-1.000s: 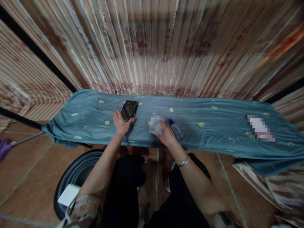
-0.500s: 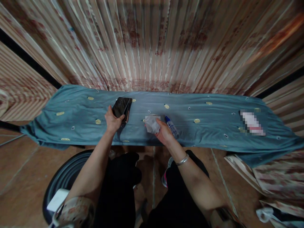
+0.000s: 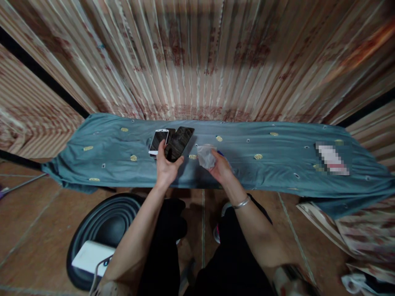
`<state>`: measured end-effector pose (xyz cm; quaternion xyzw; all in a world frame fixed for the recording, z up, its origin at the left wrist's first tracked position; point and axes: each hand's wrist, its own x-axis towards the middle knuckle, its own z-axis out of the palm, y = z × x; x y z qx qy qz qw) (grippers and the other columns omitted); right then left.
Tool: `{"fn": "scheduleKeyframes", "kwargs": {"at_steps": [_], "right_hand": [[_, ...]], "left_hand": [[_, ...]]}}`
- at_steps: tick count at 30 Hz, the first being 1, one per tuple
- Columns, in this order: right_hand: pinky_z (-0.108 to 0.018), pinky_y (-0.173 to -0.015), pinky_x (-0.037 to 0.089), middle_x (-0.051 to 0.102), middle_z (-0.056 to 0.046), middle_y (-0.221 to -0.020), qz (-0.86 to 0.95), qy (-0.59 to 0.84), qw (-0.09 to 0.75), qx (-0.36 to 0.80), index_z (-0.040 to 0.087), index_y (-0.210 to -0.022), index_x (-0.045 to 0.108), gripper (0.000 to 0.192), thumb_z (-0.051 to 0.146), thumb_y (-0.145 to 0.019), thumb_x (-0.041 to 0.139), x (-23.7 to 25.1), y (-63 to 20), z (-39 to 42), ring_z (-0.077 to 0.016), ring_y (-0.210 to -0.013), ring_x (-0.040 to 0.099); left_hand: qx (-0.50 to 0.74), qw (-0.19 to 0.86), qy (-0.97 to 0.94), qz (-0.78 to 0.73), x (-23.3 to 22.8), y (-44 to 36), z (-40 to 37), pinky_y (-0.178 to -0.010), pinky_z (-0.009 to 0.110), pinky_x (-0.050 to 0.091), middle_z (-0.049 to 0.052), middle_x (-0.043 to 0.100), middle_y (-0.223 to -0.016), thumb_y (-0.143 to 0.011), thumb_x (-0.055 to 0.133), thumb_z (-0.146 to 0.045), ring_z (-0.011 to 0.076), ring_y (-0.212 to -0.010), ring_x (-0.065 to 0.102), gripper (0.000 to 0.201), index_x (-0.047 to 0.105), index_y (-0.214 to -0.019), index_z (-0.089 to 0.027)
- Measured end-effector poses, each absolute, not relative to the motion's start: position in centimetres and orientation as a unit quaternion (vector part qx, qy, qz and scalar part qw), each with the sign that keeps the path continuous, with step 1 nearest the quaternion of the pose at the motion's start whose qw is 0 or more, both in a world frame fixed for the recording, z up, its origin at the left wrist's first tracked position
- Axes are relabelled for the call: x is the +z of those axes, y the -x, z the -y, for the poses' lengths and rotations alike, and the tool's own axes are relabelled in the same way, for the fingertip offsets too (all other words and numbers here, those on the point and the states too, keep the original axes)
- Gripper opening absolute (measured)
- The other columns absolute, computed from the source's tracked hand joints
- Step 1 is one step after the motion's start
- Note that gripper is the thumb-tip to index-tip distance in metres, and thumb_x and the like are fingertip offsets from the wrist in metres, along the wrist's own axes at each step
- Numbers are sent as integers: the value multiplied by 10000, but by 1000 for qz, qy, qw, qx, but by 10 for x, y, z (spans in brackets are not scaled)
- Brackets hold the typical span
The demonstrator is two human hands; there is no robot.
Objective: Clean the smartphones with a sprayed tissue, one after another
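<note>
My left hand (image 3: 166, 167) is closed on a black smartphone (image 3: 182, 142), its thumb along the near right edge, tilted above the bench. Beside it to the left lies a white-framed smartphone (image 3: 158, 142), partly under my fingers. Another dark edge shows between the two phones, too covered to make out. In my right hand (image 3: 220, 167) a crumpled white wipe (image 3: 206, 156) is pinched, to the right of the phones. Behind that hand a blue-capped bottle (image 3: 222, 155) lies on the cloth, mostly hidden.
A teal patterned cloth (image 3: 271, 168) covers the long narrow bench. At its right end lies a pixelated pinkish-white item (image 3: 331, 158). Below on the left, a white device with a cable (image 3: 92, 257) rests on a black round stool (image 3: 78, 230). Pleated curtains (image 3: 197, 61) hang behind the bench.
My left hand has shifted the black phone rightward off the stack, uncovering the white-framed phone. The wipe stays in my right hand, which now covers most of the bottle.
</note>
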<state>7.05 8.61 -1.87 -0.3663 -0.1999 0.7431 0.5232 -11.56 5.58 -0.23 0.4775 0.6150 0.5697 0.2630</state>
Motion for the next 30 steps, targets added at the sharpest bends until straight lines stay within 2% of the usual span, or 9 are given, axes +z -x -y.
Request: {"fn": "scheduleKeyframes", "kwargs": {"at_steps": [3,7,10,13,16,19,22,25,30], "right_hand": [[-323,-774,628,773,-9,-810,190,372,545,726,219,-881,683,119,242,-907,570,-14,-82,-91,-177,-820,745],[-266,-677,607,761,21,-751,177,387,586,690,216,-817,680,133,198,-897,576,-12,-97,-94,-150,-732,729],[-221,-591,568,742,20,-683,171,404,609,660,196,-737,676,140,153,-858,619,-14,-106,-94,-128,-630,695],[-207,-539,543,723,20,-640,186,422,605,649,186,-690,667,126,157,-810,692,-19,-115,-93,-114,-557,664],[-202,-532,539,714,34,-626,204,432,601,641,191,-693,667,116,193,-759,763,-21,-121,-93,-108,-541,661],[-200,-518,529,716,39,-621,211,430,590,650,191,-696,672,144,225,-715,811,-21,-124,-92,-109,-533,660],[-200,-504,522,719,36,-613,220,428,561,673,188,-681,676,198,263,-665,858,-20,-123,-89,-114,-526,655],[-207,-494,518,726,31,-620,222,422,542,692,191,-679,676,220,283,-645,873,-19,-119,-84,-125,-536,659],[-233,-547,540,718,28,-621,258,421,520,697,194,-698,674,214,309,-685,854,-23,-114,-79,-143,-586,685]], "left_hand": [[566,303,-494,-587,-3,78,-38,-1123,412,353,109,557,-1329,-632,794,-260,278,-1266,526,904,386,-1437,-223],[562,340,-500,-564,-11,44,-26,-1114,418,360,120,593,-1285,-586,829,-232,298,-1260,535,915,440,-1414,-210],[559,352,-515,-546,-19,32,-23,-1148,441,324,144,560,-1360,-595,826,-219,307,-1318,498,927,424,-1431,-205],[550,375,-523,-532,-26,29,-21,-1175,439,291,143,540,-1399,-559,873,-250,301,-1358,467,1042,369,-1470,-214],[566,454,-464,-509,-29,33,-21,-1122,406,374,106,581,-1362,-532,907,-293,277,-1298,530,1077,373,-1467,-252],[579,565,-326,-489,-27,39,-24,-912,345,517,69,680,-1205,-643,850,-379,244,-1112,646,808,507,-1362,-240],[554,670,-223,-441,-22,44,-28,-744,301,546,77,749,-961,-800,703,-476,239,-938,704,442,681,-1089,-143],[524,736,-168,-395,-18,44,-30,-826,333,559,102,767,-881,-904,574,-462,260,-946,719,393,725,-929,-101],[487,793,-57,-362,-11,35,-26,-1014,438,513,101,781,-977,-984,445,-419,279,-1061,706,417,695,-1115,-111]]}}
